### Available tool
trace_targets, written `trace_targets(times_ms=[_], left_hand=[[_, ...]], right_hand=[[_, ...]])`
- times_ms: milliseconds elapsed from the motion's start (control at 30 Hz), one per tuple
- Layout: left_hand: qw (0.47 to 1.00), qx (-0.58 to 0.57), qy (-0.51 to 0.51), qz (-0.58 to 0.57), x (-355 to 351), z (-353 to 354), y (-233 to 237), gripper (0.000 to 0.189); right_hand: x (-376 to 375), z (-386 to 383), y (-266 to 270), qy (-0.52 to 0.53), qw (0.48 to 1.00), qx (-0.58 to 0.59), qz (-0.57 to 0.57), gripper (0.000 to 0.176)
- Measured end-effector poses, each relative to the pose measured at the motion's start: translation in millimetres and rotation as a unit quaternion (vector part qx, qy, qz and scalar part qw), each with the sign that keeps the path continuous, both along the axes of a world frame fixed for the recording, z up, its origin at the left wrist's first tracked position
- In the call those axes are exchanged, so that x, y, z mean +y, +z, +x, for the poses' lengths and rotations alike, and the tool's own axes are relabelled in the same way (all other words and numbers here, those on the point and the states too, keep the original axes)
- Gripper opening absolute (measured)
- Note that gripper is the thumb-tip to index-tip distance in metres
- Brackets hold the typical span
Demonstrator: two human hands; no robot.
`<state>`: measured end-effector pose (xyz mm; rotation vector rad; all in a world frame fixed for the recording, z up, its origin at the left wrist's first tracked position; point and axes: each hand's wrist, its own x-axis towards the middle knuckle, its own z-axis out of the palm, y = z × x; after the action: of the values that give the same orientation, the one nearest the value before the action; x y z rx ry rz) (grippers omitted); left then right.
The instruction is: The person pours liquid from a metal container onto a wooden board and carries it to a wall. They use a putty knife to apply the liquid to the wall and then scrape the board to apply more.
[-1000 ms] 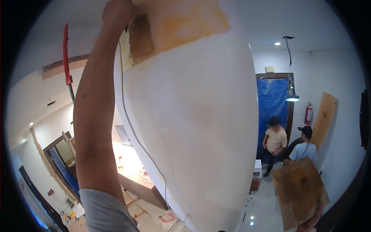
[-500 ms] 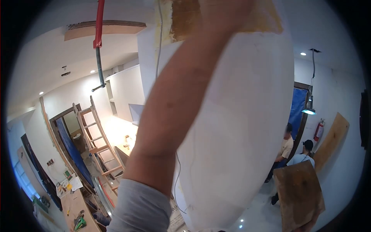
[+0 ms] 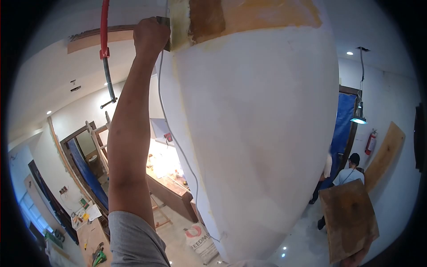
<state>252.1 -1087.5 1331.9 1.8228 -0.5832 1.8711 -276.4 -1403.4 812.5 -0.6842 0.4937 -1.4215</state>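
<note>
My left hand [image 3: 151, 38] is raised at the upper left, its fingers closed around a flat, dark putty knife [image 3: 167, 32]. The blade lies against the left edge of a tall white panel [image 3: 262, 115], beside a yellow-brown smeared patch [image 3: 262, 15] along the panel's top. At the lower right, my right hand [image 3: 357, 259] grips the bottom edge of a square wooden board [image 3: 347, 218] with a dark brown stain in its middle. Most of that hand is hidden by the board.
A red bar clamp [image 3: 104, 53] hangs at the upper left, near a loose grey cable [image 3: 161, 89]. Behind my arm stand a wooden ladder [image 3: 100, 140] and a workbench [image 3: 91, 231] with tools. Two people, one in a black cap [image 3: 354, 159], are beyond the board near a hanging lamp [image 3: 358, 120].
My left hand has swept left and down from the top middle to the panel's left edge, bringing the putty knife into view. The board stays in my right hand.
</note>
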Motion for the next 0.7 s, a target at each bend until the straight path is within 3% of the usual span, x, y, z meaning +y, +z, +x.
trace_targets(times_ms=[100, 233, 267, 333, 400, 467, 533, 633, 700], left_hand=[[0.998, 0.027, -0.061, 0.004, -6, -2, -5, 0.027], [0.996, -0.056, 0.040, 0.064, -40, -6, -8, 0.026], [0.996, -0.057, 0.033, 0.068, -49, -21, -8, 0.027], [0.990, -0.112, 0.055, 0.065, -59, -15, 10, 0.030], [0.998, -0.025, -0.021, 0.054, -64, -50, 14, 0.032], [0.993, 0.005, -0.116, 0.017, -76, -90, 12, 0.031], [0.973, -0.019, -0.225, -0.046, -99, -127, 3, 0.028], [0.976, -0.041, -0.215, 0.016, -124, -173, 1, 0.029], [0.970, -0.058, -0.233, 0.024, -149, -196, 3, 0.028]], right_hand=[[2, 2, 4, -0.002, 1.000, 0.019, 0.000, 0.068], [13, 13, 17, 0.005, 1.000, 0.031, 0.002, 0.069], [15, 14, 16, 0.000, 0.988, 0.105, -0.114, 0.067], [19, 17, 11, -0.014, 0.909, 0.251, -0.333, 0.064], [-7, 14, -12, -0.017, 0.915, 0.200, -0.351, 0.062], [-13, 10, -23, 0.018, 0.955, 0.097, -0.278, 0.061], [-5, 16, -5, 0.092, 0.987, -0.068, -0.110, 0.063], [4, 20, 8, 0.080, 0.986, -0.143, 0.000, 0.056], [7, 18, 5, 0.082, 0.984, -0.158, -0.002, 0.060]])
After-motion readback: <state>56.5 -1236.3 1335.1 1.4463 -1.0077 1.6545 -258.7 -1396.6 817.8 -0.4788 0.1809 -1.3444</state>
